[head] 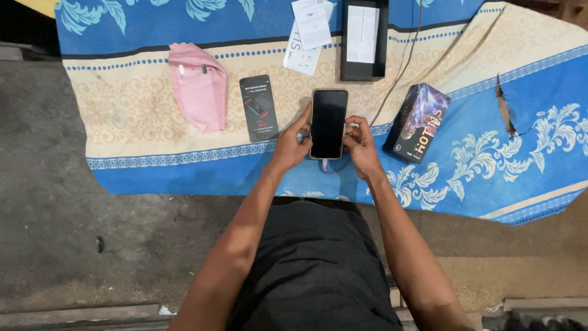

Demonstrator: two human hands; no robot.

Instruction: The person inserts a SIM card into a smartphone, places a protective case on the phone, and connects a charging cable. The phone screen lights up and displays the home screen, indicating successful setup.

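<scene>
A smartphone (pixel 328 124) with a dark, blank screen sits upright in the middle of the frame, held just above a patterned blue and cream cloth (pixel 527 92). The left hand (pixel 290 144) grips its left edge, fingers curled against the side, while the right hand (pixel 361 146) clasps the right edge — thumb and fingertips pinching the casing. A thin cable (pixel 401 67) runs from beneath the phone's lower end up toward the top of the frame. Just left of the phone lies a small dark printed card (pixel 258 108), and further left a pink pouch (pixel 199 86). To the right rests a dark purple box (pixel 417 122), tilted. Above, at the top centre, sit an open black box tray (pixel 364 40) and white paper leaflets (pixel 309 34).
</scene>
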